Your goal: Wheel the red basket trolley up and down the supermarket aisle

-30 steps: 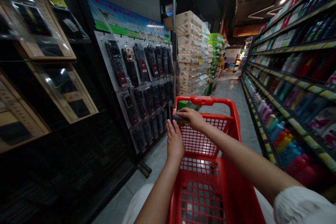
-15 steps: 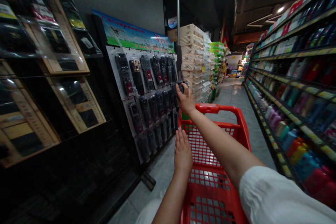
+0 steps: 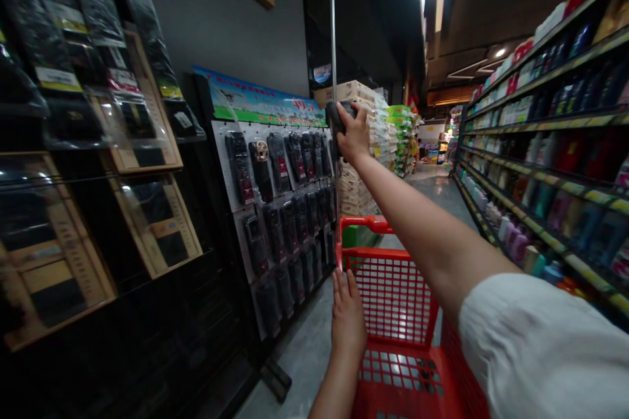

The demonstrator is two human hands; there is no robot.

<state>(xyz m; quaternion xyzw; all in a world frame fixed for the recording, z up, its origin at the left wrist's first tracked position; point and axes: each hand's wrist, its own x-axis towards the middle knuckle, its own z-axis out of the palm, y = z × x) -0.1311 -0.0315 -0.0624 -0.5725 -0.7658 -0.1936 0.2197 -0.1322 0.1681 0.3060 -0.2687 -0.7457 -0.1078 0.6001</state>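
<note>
Holding the dark handle piece (image 3: 334,119) on the metal pole (image 3: 333,33), the right hand (image 3: 354,132) is at one o'clock from the middle of the view. Its fingers are bent narrow around this piece; how firmly they press, I cannot tell. The pole stands nearly upright at the far left corner of the red cart (image 3: 383,253), which lies toward five o'clock. The left hand (image 3: 350,322) is between five and six o'clock, at the left side of the cart. Its fingers are straight and close together, with nothing seen inside them; whether they really touch the cart is not clear.

To do this well, in my judgement, the right hand should wrap the handle piece fully and work only along the line of the pole, because a sideways pull could tilt the cart. The left hand would better press flat on the cart, as support. At nine o'clock, the display board (image 3: 220,147) with packed belts seems near the pole, so swinging in this direction should be avoided. The shelves (image 3: 565,122) at three o'clock are well apart from both hands.
</note>
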